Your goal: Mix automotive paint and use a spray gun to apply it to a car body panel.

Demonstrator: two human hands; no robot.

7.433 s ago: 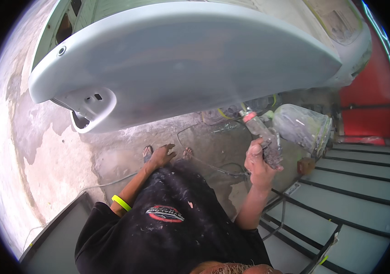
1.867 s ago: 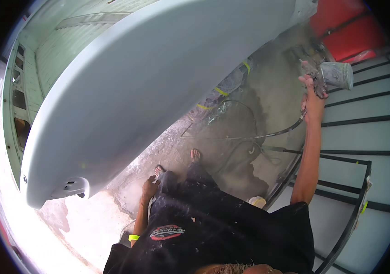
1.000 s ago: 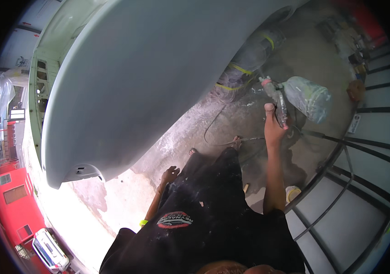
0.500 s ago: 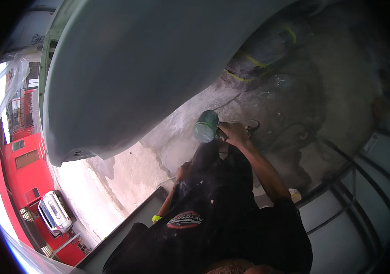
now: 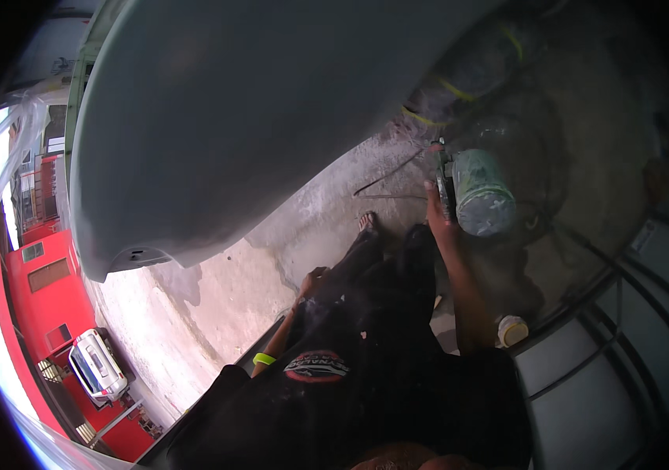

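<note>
the right hand [image 5: 439, 218] is closed around the handle of a dark, slender metal spray gun [image 5: 443, 184], its thumb lying along the left side; the gun stands up out of that grip, nozzle end pointing away from the body, and a cloudy, pale-green cylindrical cup [image 5: 482, 182] is attached to it just right of the hand; the left hand [image 5: 313, 282] hangs low beside the left thigh, well apart from the gun; it is small and shadowed there, so i cannot tell whether its fingers are spread or pressed together; a flat yellow-green wristband [image 5: 264, 359] circles the wrist behind it; ahead and to the left of the right hand spreads a large, smooth, curved grey vehicle panel [image 5: 232, 125], apart from the gun; beyond the hand, bundled clear plastic wrap bound with yellow tape [image 5: 456, 91] sits near the panel's lower edge; a thin dark hose [image 5: 389, 177] lies left of the gun on the stained concrete floor [image 5: 271, 235]; behind the right hand, near the forearm, is a small round whitish-yellow tub [image 5: 512, 331].
</note>
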